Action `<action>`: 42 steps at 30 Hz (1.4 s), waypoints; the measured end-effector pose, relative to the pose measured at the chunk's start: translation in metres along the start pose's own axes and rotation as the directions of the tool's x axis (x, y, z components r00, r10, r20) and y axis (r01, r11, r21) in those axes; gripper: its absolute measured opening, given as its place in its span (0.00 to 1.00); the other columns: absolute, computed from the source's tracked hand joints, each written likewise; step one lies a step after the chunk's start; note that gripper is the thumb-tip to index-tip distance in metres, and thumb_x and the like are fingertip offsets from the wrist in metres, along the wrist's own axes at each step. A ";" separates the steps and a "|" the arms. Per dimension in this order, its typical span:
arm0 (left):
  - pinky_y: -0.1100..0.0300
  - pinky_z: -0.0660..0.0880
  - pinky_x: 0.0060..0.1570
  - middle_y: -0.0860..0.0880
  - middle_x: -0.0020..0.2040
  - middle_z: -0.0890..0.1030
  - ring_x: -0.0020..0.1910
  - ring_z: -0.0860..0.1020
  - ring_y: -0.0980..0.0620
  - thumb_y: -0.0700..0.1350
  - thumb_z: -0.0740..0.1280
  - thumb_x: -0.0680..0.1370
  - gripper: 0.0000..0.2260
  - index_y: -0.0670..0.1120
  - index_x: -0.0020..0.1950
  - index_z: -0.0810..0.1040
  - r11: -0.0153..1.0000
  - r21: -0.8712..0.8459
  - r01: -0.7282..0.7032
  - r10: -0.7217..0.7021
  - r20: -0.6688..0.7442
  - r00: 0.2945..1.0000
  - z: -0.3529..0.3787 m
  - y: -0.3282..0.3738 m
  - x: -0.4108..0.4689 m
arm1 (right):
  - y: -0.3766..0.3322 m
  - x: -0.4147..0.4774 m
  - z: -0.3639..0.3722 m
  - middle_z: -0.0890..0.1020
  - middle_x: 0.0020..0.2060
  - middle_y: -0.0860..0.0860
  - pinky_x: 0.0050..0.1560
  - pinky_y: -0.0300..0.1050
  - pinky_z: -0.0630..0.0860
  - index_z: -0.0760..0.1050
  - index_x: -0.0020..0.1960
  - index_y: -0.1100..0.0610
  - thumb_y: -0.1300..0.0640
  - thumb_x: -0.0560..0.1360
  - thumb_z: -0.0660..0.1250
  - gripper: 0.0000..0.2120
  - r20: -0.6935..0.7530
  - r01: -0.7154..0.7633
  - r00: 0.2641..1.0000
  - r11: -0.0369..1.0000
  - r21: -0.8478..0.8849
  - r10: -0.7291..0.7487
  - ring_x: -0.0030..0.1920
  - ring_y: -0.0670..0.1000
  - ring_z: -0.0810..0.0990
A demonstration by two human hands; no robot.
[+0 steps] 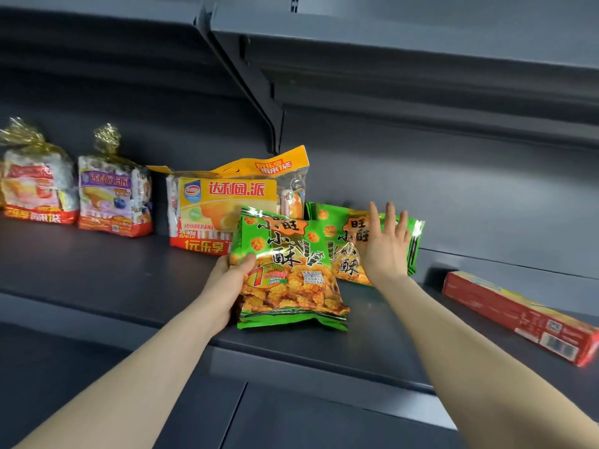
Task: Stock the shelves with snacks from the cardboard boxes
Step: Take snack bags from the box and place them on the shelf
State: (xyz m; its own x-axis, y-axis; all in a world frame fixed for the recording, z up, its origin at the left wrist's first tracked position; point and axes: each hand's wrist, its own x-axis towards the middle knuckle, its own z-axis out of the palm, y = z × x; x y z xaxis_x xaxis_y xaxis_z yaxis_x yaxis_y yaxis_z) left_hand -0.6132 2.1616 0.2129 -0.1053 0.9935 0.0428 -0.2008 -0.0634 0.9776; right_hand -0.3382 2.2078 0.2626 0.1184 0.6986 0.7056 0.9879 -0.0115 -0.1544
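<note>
My left hand [227, 286] grips the left edge of a green snack bag [288, 270], thumb on its front, holding it tilted over the dark grey shelf [113, 277]. Behind it to the right stand more green snack bags [340, 234], leaning toward the shelf's back wall. My right hand [385, 244] lies flat against the front of those bags with its fingers spread and straight. No cardboard box is in view.
To the left stand a large yellow pie pack [227, 202], a purple pie bag [113, 199] and a red pie bag [35, 189]. A long red box [522, 315] lies flat at the right. An upper shelf [389, 37] hangs overhead.
</note>
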 end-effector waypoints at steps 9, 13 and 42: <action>0.50 0.76 0.56 0.51 0.64 0.79 0.59 0.79 0.50 0.46 0.68 0.79 0.25 0.57 0.74 0.65 0.989 -0.113 -0.099 0.113 0.129 0.985 0.018 0.027 -0.029 | -0.041 -0.042 -0.038 0.80 0.51 0.55 0.56 0.53 0.81 0.72 0.65 0.53 0.36 0.80 0.59 0.24 0.676 -0.638 0.720 0.530 0.558 0.155 0.45 0.54 0.78; 0.51 0.75 0.55 0.52 0.66 0.77 0.58 0.80 0.51 0.48 0.68 0.80 0.23 0.61 0.72 0.65 0.987 -0.066 -0.149 0.159 0.186 0.970 0.025 0.044 -0.036 | -0.030 -0.045 -0.050 0.83 0.57 0.54 0.49 0.51 0.81 0.73 0.68 0.53 0.41 0.78 0.67 0.24 0.661 -0.662 0.737 0.343 0.666 0.140 0.49 0.51 0.81; 0.43 0.60 0.75 0.53 0.81 0.53 0.78 0.57 0.48 0.65 0.79 0.59 0.55 0.67 0.78 0.51 0.755 0.547 -0.361 0.011 0.539 0.842 0.073 0.058 -0.063 | -0.029 -0.050 -0.114 0.80 0.45 0.55 0.42 0.48 0.77 0.75 0.50 0.52 0.55 0.77 0.70 0.05 0.358 -0.499 0.858 0.437 0.748 0.367 0.40 0.54 0.77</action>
State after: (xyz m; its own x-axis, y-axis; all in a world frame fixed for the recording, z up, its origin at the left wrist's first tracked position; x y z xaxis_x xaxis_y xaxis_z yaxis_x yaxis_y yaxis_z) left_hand -0.5474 2.1024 0.2820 0.4341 0.8868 0.1584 0.4194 -0.3545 0.8357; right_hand -0.3612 2.0917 0.3107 0.4289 0.8515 0.3015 0.2983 0.1815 -0.9371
